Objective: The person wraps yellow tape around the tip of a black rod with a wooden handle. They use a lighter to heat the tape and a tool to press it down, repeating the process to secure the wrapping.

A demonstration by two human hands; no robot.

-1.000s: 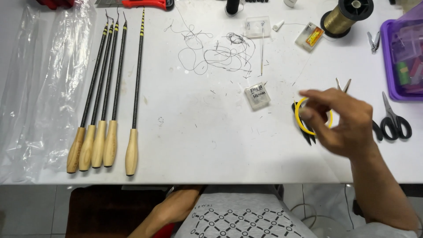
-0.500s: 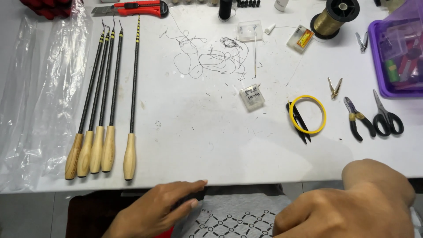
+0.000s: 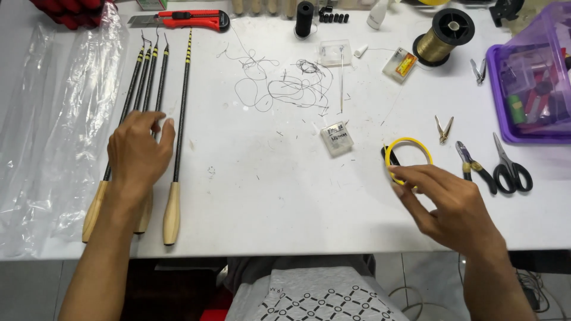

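Note:
Several thin black rods (image 3: 181, 101) with yellow bands and wooden handles lie side by side at the left of the white table (image 3: 267, 196). My left hand (image 3: 140, 151) rests flat on the middle of them, fingers spread, gripping nothing. A yellow ring (image 3: 409, 139) lies at the right with a small black piece (image 3: 386, 156) at its left edge. My right hand (image 3: 452, 205) is just below it, fingers extended, the fingertips touching the ring's near rim.
A clear plastic sheet (image 3: 53, 119) covers the far left. A red utility knife (image 3: 184, 19), tangled thin line (image 3: 285, 89), a small clear box (image 3: 336, 138) and a gold thread spool (image 3: 443, 38) lie further back. Pliers (image 3: 476, 166), scissors (image 3: 511, 169) and a purple bin (image 3: 529, 77) are at the right.
Both hands came up from the table's near edge. My left hand moved onto the rods; my right hand went forward to the yellow ring. The objects have not moved.

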